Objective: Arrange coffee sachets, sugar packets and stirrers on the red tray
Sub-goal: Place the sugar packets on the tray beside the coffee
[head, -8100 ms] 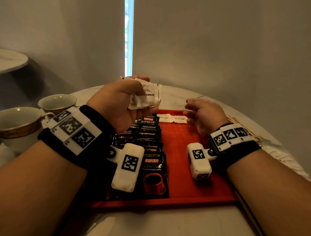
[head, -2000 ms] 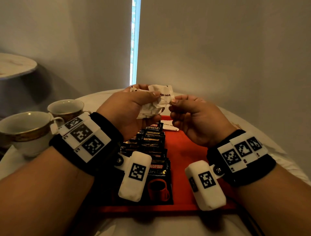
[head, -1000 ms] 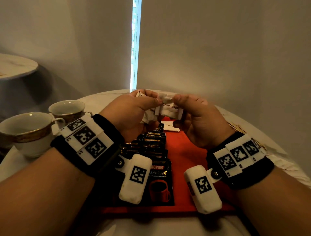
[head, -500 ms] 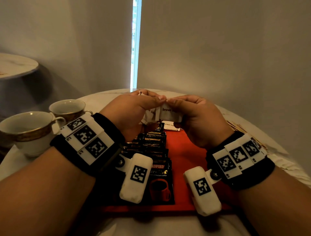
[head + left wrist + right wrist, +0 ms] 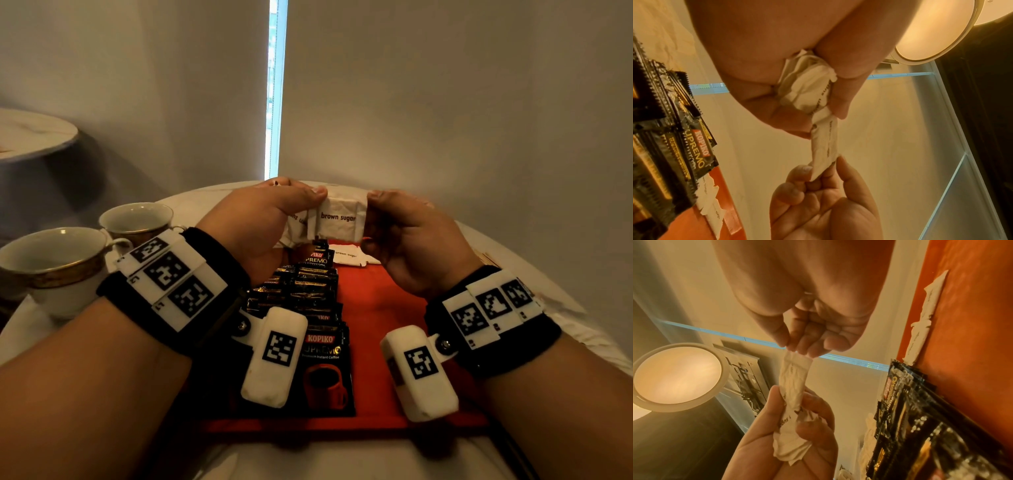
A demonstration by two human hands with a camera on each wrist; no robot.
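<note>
We have one brown sugar packet (image 5: 339,219) stretched in the air between our two hands, above the far end of the red tray (image 5: 383,308). Our left hand (image 5: 263,222) is curled round a crumpled bunch of further sugar packets (image 5: 807,91) and pinches the near end of the one being drawn out. Our right hand (image 5: 400,236) pinches the other end between thumb and fingertips (image 5: 804,169), with the remaining fingers loosely curled.

On the tray, a row of black Kopiko coffee sachets (image 5: 308,308) lies overlapping along the left side. Two sugar packets (image 5: 349,257) already lie flat at the far edge, just beside the top of that row. Wooden stirrers (image 5: 486,255) show faintly on the desk (image 5: 342,459) off the tray's right side, and two gold-rimmed cups (image 5: 58,260) stand to the left.

We judge the packet to be very light, soft and thin, its paper already creased. It will tear if we pull hard against the bunch. The safest hold is on the sealed end strips, where the paper is doubled, not on the filled middle. Our left hold needs easing so that one packet slides free without dragging its neighbours. Once free, it should go down flat beside the other two.
</note>
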